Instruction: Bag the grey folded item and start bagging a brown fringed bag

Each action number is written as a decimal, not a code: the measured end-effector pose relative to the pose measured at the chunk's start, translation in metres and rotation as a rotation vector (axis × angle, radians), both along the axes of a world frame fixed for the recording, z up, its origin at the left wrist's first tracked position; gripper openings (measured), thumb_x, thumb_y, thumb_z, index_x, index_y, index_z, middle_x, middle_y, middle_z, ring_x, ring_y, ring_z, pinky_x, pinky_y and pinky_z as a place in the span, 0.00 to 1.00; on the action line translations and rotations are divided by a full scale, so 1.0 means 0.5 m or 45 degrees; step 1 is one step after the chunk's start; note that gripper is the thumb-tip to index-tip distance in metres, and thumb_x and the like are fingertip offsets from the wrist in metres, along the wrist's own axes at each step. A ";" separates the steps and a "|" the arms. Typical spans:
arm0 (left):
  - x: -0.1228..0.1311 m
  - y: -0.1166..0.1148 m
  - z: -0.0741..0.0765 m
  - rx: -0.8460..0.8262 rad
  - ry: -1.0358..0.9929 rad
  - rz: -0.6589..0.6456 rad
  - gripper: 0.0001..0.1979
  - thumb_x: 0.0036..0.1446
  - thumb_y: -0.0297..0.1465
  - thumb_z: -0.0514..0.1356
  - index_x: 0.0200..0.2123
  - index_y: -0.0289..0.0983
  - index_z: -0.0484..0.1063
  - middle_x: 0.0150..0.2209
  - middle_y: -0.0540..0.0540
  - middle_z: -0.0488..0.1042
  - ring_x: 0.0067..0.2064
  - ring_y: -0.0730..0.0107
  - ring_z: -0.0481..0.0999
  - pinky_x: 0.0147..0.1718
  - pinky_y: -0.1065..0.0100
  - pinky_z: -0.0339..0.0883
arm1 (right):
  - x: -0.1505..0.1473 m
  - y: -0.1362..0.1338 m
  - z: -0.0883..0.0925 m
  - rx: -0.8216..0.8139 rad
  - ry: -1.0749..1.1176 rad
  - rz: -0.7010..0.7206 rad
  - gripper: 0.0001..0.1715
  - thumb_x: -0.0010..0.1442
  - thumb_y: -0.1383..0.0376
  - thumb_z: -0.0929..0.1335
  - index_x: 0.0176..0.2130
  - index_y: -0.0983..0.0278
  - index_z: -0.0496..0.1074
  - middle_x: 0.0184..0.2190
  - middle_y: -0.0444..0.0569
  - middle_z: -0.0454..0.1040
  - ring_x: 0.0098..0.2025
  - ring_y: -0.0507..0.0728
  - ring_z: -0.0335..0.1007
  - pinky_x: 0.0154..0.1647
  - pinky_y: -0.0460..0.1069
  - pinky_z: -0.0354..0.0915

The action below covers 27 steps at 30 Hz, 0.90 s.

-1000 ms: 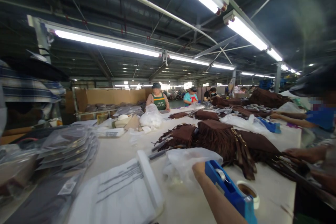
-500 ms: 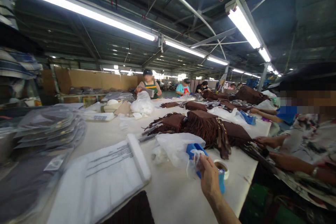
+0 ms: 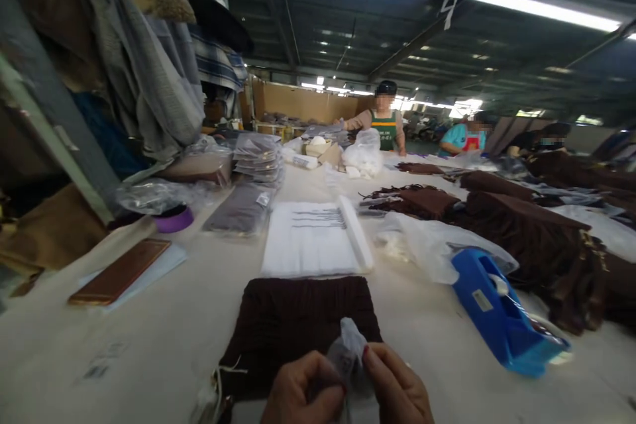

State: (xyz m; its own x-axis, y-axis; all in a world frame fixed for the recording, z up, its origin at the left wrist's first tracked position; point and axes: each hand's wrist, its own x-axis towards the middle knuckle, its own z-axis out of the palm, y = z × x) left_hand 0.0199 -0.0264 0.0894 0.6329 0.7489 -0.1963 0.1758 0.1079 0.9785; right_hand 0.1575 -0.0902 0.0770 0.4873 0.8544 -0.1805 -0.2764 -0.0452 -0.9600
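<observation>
My left hand (image 3: 304, 391) and my right hand (image 3: 397, 387) meet at the bottom edge, both pinching a small clear plastic packet (image 3: 349, 350) between the fingertips. Right under them lies a folded dark brown garment (image 3: 293, 321) with a white string tag at its near left corner. A blue tape dispenser (image 3: 499, 311) rests on the table to the right of my hands, apart from them. A stack of white printed plastic bags (image 3: 313, 238) lies just beyond the garment.
Brown fringed garments (image 3: 527, 225) pile up at right. Bagged garments (image 3: 258, 159), a purple tape roll (image 3: 173, 218) and a brown booklet (image 3: 119, 271) sit at left, hanging clothes (image 3: 149, 79) above. People (image 3: 385, 122) work at the table's (image 3: 149, 344) far end.
My view swung left and down. My right hand left the tape dispenser and came back to the near edge, where both hands now pinch the small packet over the brown garment.
</observation>
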 end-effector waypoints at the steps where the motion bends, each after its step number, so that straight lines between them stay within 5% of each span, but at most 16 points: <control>1: -0.006 0.004 0.005 -0.023 0.029 0.031 0.12 0.45 0.38 0.57 0.24 0.35 0.66 0.21 0.50 0.67 0.26 0.71 0.65 0.28 0.69 0.59 | 0.001 0.002 -0.003 -0.018 0.011 0.025 0.23 0.47 0.47 0.69 0.23 0.64 0.69 0.19 0.43 0.65 0.23 0.51 0.57 0.23 0.45 0.55; 4: -0.031 0.013 0.018 0.003 0.166 0.041 0.10 0.43 0.36 0.56 0.23 0.35 0.66 0.20 0.52 0.65 0.25 0.71 0.64 0.28 0.70 0.56 | 0.005 0.015 0.005 -0.057 0.024 0.120 0.27 0.49 0.42 0.65 0.30 0.63 0.72 0.23 0.47 0.71 0.27 0.55 0.65 0.26 0.47 0.59; 7: -0.049 0.015 0.027 0.158 0.278 0.008 0.08 0.43 0.34 0.55 0.22 0.35 0.68 0.23 0.51 0.67 0.30 0.69 0.67 0.32 0.70 0.56 | -0.001 0.026 0.024 -0.037 -0.193 0.206 0.29 0.41 0.47 0.71 0.38 0.63 0.72 0.28 0.46 0.73 0.31 0.56 0.67 0.31 0.47 0.61; 10: -0.061 0.021 0.025 0.145 0.299 0.022 0.08 0.42 0.34 0.55 0.22 0.35 0.67 0.22 0.52 0.66 0.29 0.70 0.66 0.30 0.71 0.55 | -0.008 0.032 0.026 -0.115 -0.326 0.254 0.23 0.37 0.54 0.75 0.32 0.63 0.71 0.23 0.42 0.69 0.26 0.51 0.61 0.28 0.45 0.57; 15: -0.082 0.063 0.004 0.042 0.268 0.212 0.13 0.41 0.41 0.57 0.21 0.36 0.64 0.18 0.55 0.58 0.23 0.74 0.57 0.24 0.71 0.51 | -0.002 0.047 -0.005 -0.125 -0.100 0.232 0.20 0.45 0.51 0.72 0.27 0.65 0.69 0.20 0.40 0.64 0.24 0.48 0.55 0.25 0.44 0.54; 20: -0.070 0.127 0.003 0.489 0.435 0.373 0.14 0.50 0.42 0.52 0.24 0.37 0.66 0.22 0.52 0.67 0.27 0.69 0.68 0.29 0.70 0.59 | 0.017 0.099 0.000 -0.084 -0.342 0.217 0.22 0.50 0.48 0.68 0.29 0.65 0.69 0.20 0.41 0.63 0.24 0.50 0.57 0.24 0.45 0.56; 27: -0.039 0.175 -0.030 1.047 1.035 0.256 0.09 0.61 0.31 0.49 0.39 0.35 0.68 0.29 0.45 0.75 0.32 0.60 0.76 0.32 0.67 0.63 | 0.051 0.158 -0.035 -0.149 -1.254 -0.018 0.23 0.60 0.49 0.57 0.28 0.62 0.67 0.22 0.45 0.71 0.26 0.54 0.67 0.28 0.46 0.59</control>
State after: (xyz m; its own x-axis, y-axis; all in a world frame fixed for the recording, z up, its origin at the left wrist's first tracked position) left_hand 0.0004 0.0610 0.0744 0.3997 0.9111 0.1010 0.8332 -0.4070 0.3742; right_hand 0.1831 -0.0112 0.0596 0.4750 0.8501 0.2274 0.6410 -0.1572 -0.7512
